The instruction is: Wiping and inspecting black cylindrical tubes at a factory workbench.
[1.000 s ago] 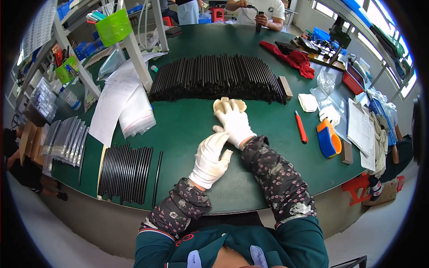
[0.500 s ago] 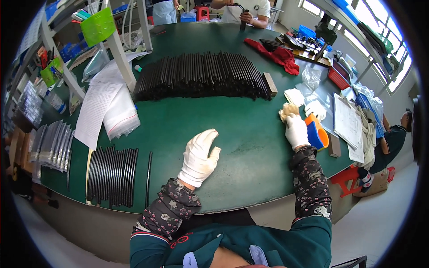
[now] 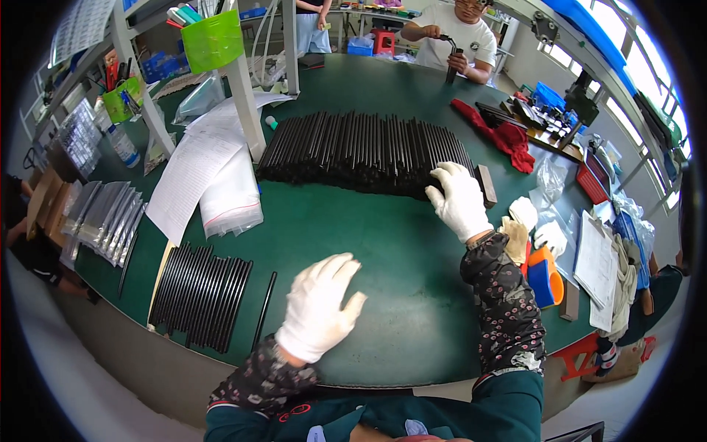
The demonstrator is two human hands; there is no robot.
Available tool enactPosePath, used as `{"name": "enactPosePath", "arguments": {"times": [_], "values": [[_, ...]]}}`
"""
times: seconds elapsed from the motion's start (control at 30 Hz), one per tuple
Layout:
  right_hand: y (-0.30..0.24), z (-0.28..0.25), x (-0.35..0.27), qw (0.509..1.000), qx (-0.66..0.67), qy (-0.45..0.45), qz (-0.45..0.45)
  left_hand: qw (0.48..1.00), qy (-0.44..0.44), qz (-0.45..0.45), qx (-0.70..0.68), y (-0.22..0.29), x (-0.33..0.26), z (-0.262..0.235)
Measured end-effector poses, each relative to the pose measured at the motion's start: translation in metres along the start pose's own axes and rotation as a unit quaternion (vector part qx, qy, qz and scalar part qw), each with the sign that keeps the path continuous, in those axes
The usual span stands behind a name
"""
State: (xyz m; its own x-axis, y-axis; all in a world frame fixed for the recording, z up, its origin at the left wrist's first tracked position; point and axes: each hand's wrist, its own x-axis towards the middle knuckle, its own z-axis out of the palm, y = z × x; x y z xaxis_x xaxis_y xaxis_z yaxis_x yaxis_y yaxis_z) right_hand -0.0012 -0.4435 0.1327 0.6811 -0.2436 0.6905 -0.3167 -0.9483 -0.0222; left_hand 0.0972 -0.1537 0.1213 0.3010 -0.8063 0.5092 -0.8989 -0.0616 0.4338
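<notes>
In the head view, clear plastic bags [image 3: 232, 202] lay under white paper sheets [image 3: 193, 173] on the left of the green table [image 3: 383, 250], and a bundle of silvery packets [image 3: 107, 217] sat at the far left edge. A green bin [image 3: 212, 40] hung on a white post [image 3: 247, 103] above them. A long row of black rods [image 3: 361, 151] stretched across the middle of the table, a wooden block [image 3: 486, 186] at its right end. A smaller batch of black rods [image 3: 200, 292] lay near the left front edge, with a single rod [image 3: 264, 309] just beside it. A red cloth [image 3: 504, 136] lay beyond the row, spare gloves [image 3: 523, 225] and an orange and blue tool [image 3: 545, 276] to the right. The right hand [image 3: 460, 200], gloved in white, reached out and rested its fingers on the right end of the long row, curled lightly, not clamped round any rod. The left hand [image 3: 320, 306], also gloved, hovered above bare table with fingers spread wide, holding nothing. Another person [image 3: 460, 37] stood at the far side
</notes>
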Motion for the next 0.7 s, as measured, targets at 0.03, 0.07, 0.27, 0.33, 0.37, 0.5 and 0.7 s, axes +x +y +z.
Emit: {"name": "enactPosePath", "arguments": {"times": [0.03,0.07,0.27,0.33,0.37,0.5,0.7], "values": [[0.000,0.002,0.005,1.000,0.001,-0.008,-0.005,0.996,-0.050,-0.015,0.073,0.000,-0.005,-0.015],[0.001,0.000,0.008,1.000,-0.002,-0.009,-0.007,0.990,-0.073,-0.032,0.119,-0.004,-0.011,-0.024],[-0.010,0.021,0.050,0.997,0.005,-0.074,0.002,0.936,-0.113,-0.168,0.289,-0.057,-0.072,-0.045],[-0.007,0.030,0.070,0.996,0.006,-0.086,0.016,0.918,-0.078,-0.199,0.333,-0.064,-0.074,-0.048],[0.000,0.040,0.078,0.998,-0.009,-0.061,0.002,0.919,-0.072,-0.200,0.333,-0.068,-0.073,-0.045],[0.004,0.077,0.121,0.986,0.016,-0.138,0.089,0.923,-0.064,-0.209,0.316,-0.076,-0.078,-0.039],[-0.002,0.138,0.167,0.950,0.036,-0.261,0.166,0.929,-0.075,-0.235,0.275,-0.069,-0.075,-0.046]]}}
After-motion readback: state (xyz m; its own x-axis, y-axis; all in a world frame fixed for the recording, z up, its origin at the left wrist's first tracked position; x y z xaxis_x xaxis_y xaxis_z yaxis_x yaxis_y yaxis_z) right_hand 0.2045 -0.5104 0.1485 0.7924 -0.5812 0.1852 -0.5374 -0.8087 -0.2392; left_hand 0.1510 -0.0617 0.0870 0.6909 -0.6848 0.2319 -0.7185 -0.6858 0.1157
